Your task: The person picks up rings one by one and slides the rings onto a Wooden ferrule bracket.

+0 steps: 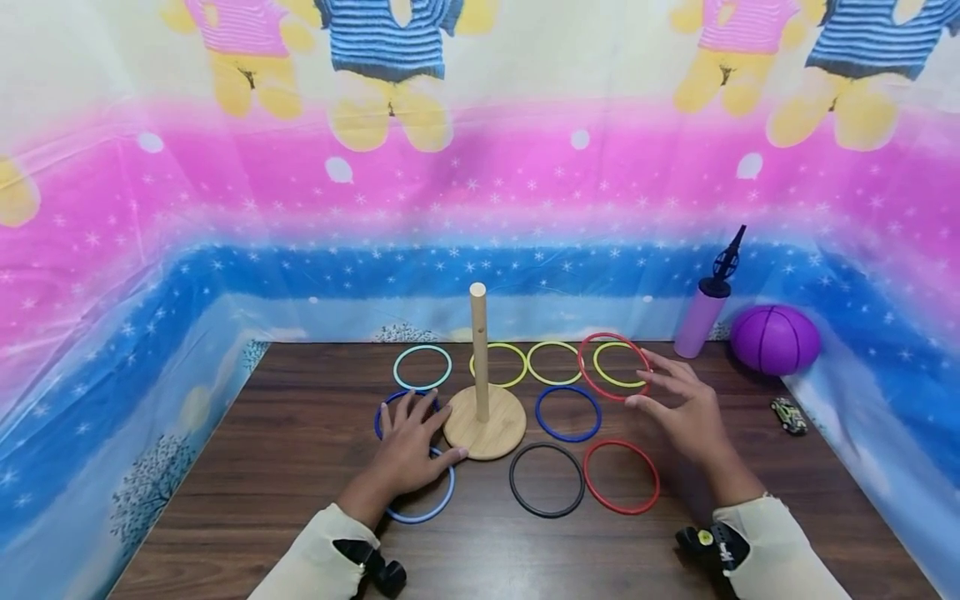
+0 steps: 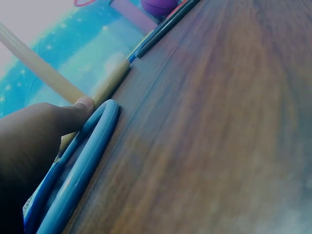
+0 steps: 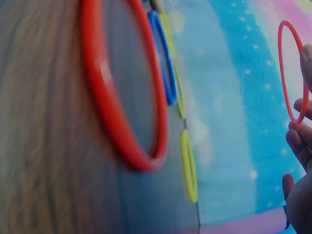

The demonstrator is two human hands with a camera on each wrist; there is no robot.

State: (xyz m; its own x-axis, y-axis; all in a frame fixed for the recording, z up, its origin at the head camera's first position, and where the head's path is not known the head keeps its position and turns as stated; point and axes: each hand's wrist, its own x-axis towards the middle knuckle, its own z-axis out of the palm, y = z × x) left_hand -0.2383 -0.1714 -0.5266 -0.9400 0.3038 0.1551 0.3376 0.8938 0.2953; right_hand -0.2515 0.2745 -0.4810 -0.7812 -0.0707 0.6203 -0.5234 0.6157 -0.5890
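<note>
A wooden peg stand (image 1: 483, 421) sits mid-table among several coloured rings. My left hand (image 1: 414, 433) lies flat with spread fingers on a light blue ring (image 1: 427, 504) and a dark blue ring (image 1: 384, 410). Its thumb (image 2: 73, 114) touches the stand's base (image 2: 109, 85) beside the light blue ring (image 2: 83, 165). My right hand (image 1: 660, 392) pinches a red ring (image 1: 600, 379), lifted and tilted over a yellow ring (image 1: 618, 364). In the right wrist view the fingertips (image 3: 301, 139) hold that red ring (image 3: 287, 63) up in the air. Another red ring (image 1: 621, 476) lies flat below it.
A teal ring (image 1: 422, 367), two more yellow rings (image 1: 498, 364), a blue ring (image 1: 568, 412) and a black ring (image 1: 547, 479) lie around the stand. A purple pump (image 1: 701, 312), purple ball (image 1: 775, 339) and toy car (image 1: 789, 414) sit at the right. Patterned cloth walls the table.
</note>
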